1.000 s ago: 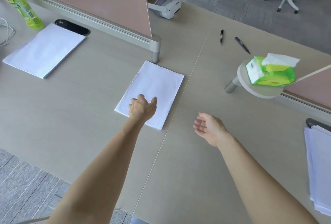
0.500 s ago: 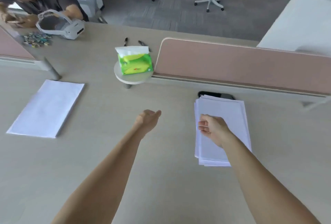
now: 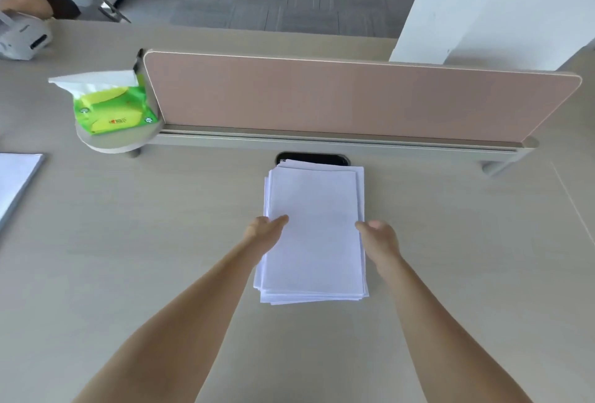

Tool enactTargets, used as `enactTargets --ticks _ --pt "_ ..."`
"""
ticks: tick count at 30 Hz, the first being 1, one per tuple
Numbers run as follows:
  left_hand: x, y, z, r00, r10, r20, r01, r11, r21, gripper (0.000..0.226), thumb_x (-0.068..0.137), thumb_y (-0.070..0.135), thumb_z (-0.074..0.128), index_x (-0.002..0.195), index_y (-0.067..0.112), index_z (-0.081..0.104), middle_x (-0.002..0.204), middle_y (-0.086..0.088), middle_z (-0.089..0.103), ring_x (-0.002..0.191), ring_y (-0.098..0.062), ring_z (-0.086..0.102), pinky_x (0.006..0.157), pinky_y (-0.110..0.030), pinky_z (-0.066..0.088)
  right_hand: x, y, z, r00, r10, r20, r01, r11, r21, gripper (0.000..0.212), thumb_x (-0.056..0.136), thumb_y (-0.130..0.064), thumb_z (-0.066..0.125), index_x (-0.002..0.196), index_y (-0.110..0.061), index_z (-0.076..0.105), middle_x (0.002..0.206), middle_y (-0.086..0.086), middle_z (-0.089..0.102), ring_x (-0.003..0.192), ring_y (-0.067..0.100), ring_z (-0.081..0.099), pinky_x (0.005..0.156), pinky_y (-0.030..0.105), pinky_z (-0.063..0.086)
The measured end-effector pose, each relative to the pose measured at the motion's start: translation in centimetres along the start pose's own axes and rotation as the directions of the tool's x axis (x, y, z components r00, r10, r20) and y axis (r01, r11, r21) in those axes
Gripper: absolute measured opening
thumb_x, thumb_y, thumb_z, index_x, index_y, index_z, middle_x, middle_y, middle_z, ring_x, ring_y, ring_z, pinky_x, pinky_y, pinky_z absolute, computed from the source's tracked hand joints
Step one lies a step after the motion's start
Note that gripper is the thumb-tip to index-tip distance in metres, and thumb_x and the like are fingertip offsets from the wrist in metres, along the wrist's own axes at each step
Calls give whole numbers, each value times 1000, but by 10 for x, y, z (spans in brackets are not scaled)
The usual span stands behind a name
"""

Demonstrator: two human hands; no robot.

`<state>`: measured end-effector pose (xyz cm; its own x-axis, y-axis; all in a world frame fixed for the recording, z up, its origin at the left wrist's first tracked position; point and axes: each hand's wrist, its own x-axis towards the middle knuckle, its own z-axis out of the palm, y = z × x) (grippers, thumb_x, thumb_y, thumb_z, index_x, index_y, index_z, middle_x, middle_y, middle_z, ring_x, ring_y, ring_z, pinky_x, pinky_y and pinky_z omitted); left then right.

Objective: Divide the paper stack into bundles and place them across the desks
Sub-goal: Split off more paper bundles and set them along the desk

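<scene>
Now paper stack [image 3: 315, 206] between left grip [image 3: 266, 230], right grip [image 3: 378, 237]; cannot tell if pinching.

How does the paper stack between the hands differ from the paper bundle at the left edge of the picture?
The paper stack is untidy, its sheets shifted out of line; the paper bundle shows straight, even edges. The left hand and right hand touch the stack's long sides; nothing touches the bundle. Both are white sheets lying flat on the desk.
</scene>
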<state>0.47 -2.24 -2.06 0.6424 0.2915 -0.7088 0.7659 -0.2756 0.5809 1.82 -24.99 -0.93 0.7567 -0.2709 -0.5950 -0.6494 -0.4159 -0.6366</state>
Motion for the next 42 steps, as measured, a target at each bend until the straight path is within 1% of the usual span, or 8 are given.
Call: enactTargets --ticks 7,11,18,22,25,28,35,42 --pt "9 7 23 998 -38 -58 40 998 38 35 93 39 56 71 17 39 72 2 39 62 -14 40 58 -28 32 28 7 26 999 45 15 -43 996 -77 18 87 -31 52 78 -23 39 78 -3 42 63 16 42 52 29 31" --pt "2 15 31 999 -6 -51 11 995 97 29 95 38 53 79 18 40 74 4 39 62 -10 39 56 -25 32 33 4 36 992 122 -19 -123 987 -104 56 85 -38 52 132 -8 46 107 6 60 113 33 55 95 45 48" --pt "15 6 18 991 -82 -103 85 996 30 42 87 43 57 102 4 60 85 -5 47 71 -23 46 56 -27 31 52 1 37 984 180 12 -178 979 -97 39 66 -45 46 88 -12 44 70 2 46 77 28 44 70 37 35" --pt "23 2 18 993 -69 -93 70 997 13 36 86 41 58 69 13 42 74 -4 40 65 -23 39 57 -29 27 44 -11 44 995 95 17 -92 989 -112 23 70 -42 47 68 -21 38 80 4 50 83 28 44 73 36 37" --pt "24 3 19 993 -68 -98 71 997 27 35 86 39 58 69 13 41 72 -4 40 64 -23 39 56 -28 28 39 -17 49 996 80 43 -73 986 -148 32 82 -38 52 105 -16 53 116 9 51 109 34 50 88 43 51" --pt "23 2 21 993 -59 -100 64 997 46 34 87 37 57 70 13 40 72 -3 39 65 -23 38 56 -28 27 42 -14 51 993 117 1 -115 977 -179 55 88 -32 54 134 -4 42 135 16 43 124 37 44 94 46 49" --pt "27 -3 24 993 -46 -111 54 996 70 32 86 36 57 71 13 40 73 -3 39 64 -23 38 56 -28 26 52 -11 53 983 161 90 -169 982 81 59 88 -28 56 135 2 35 103 5 46 86 27 47 70 33 39" --pt "38 -7 15 994 -55 -96 53 998 -20 29 75 41 56 70 17 42 70 -5 38 67 -22 39 65 -33 35 58 -8 41 989 123 83 -131 986 99 8 87 -16 53 93 -10 52 83 2 50 64 21 42 52 24 32"
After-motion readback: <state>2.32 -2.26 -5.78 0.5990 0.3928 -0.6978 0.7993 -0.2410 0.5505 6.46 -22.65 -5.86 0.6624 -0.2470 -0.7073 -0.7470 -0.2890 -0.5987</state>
